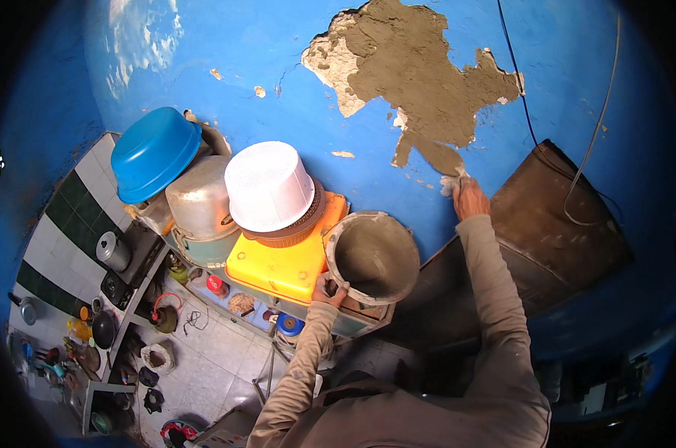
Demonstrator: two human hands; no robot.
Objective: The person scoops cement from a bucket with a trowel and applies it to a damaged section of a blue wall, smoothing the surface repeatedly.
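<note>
My right hand (470, 196) grips what looks like a plaster-coated trowel (442, 157) against the lower tip of a grey-brown plaster patch (420, 67) on the blue wall. The patch is irregular, with pale crumbled edges. Below and left of it, my left hand (330, 291) has its fingers on the rim of a bucket (371, 256) with grey residue inside. The bucket stands at the right end of a cabinet, beside a yellow plastic box (274, 265). On that box sit a white basket (267, 183) and a brown one beneath it.
A blue basin (151, 149) lies on metal pots (196, 194) to the left. Below are a stove (116, 287), gas cylinder (166, 317), pans and small kitchen items. A dark brown panel (562, 239) leans at right, with cables hanging along the wall.
</note>
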